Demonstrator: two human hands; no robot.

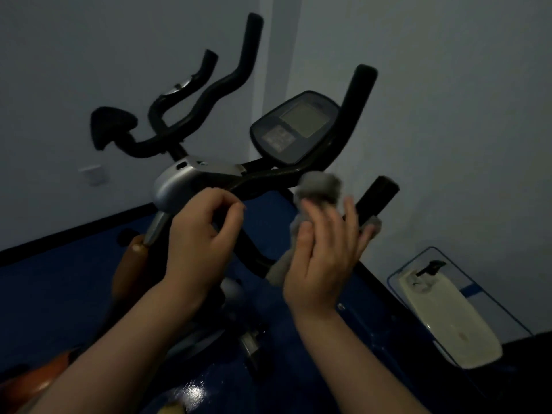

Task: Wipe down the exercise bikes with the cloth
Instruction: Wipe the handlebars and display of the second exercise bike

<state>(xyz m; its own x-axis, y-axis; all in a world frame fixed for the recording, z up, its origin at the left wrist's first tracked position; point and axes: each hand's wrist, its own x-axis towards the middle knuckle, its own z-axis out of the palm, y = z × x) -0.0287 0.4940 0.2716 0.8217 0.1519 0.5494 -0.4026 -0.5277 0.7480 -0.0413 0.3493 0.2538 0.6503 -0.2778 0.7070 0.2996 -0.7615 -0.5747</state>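
A black exercise bike fills the middle of the view, with its handlebar [268, 177], a grey console [294, 127] and a silver stem cover [173, 183]. My right hand [322, 255] holds a grey cloth [318, 186], with the thumb pinching it against nearly straight fingers. The cloth lies against the handlebar's right side, just left of the short black grip [378, 198]. My left hand [203, 234] is at the handlebar's downward bend, fingers loosely curled around the bar. The hands hide the lower part of the bar.
A second bike's black handlebars [209, 91] rise behind at the left, close to the white wall. A wall socket [94, 174] sits low on the left. A white spray bottle [448, 318] lies in a blue wire frame at the right. The floor [59, 294] is blue, and orange bike parts [131, 264] show at the lower left.
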